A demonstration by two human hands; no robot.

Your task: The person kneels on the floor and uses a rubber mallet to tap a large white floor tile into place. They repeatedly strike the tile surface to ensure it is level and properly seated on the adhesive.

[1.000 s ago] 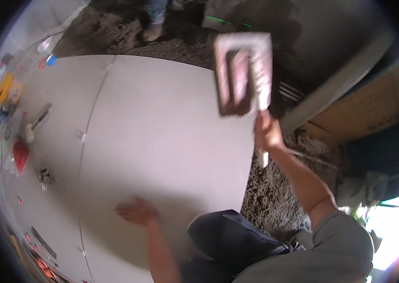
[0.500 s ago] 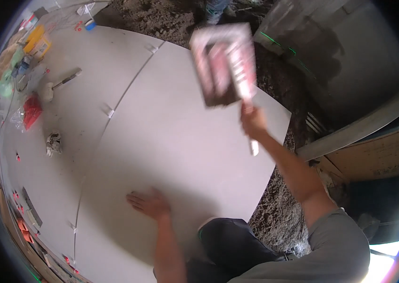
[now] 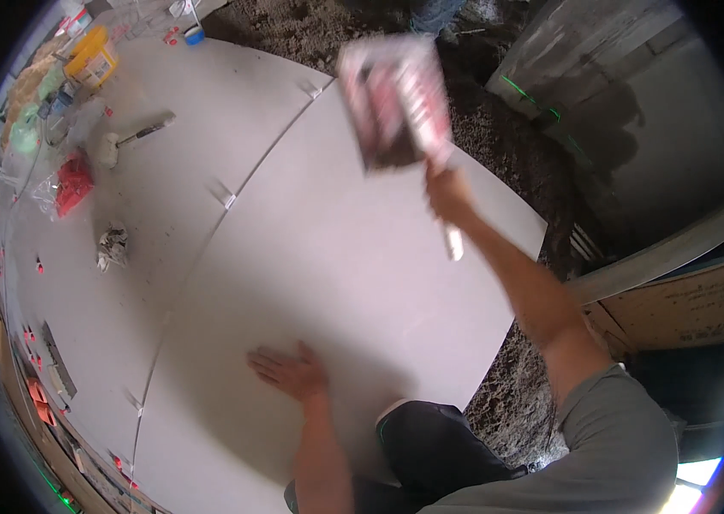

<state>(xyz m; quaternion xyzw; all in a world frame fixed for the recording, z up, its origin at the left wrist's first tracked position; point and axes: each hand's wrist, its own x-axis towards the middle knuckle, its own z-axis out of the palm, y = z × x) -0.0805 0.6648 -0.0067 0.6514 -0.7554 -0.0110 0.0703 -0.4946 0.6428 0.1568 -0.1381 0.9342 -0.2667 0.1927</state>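
Note:
My right hand (image 3: 449,195) grips the pale handle of a wide notched trowel (image 3: 396,103) and holds it raised above the far part of a large light grey floor tile (image 3: 327,257). The trowel blade is smeared pink and grey and looks blurred. My left hand (image 3: 291,372) lies flat, fingers spread, on the near part of the same tile. My dark-trousered knee (image 3: 430,441) rests at the tile's near edge.
A second large tile (image 3: 165,154) lies to the left, with white spacer clips (image 3: 225,195) in the joint. A brush (image 3: 126,141), red bag (image 3: 72,182), crumpled rag (image 3: 112,246) and yellow container (image 3: 93,56) sit at left. Rough mortar bed (image 3: 507,137) and a grey wall (image 3: 661,111) lie right.
The view has swung so the tiles shift right and down. My right hand has carried the trowel leftward over the tile. My left hand stays pressed flat on the tile.

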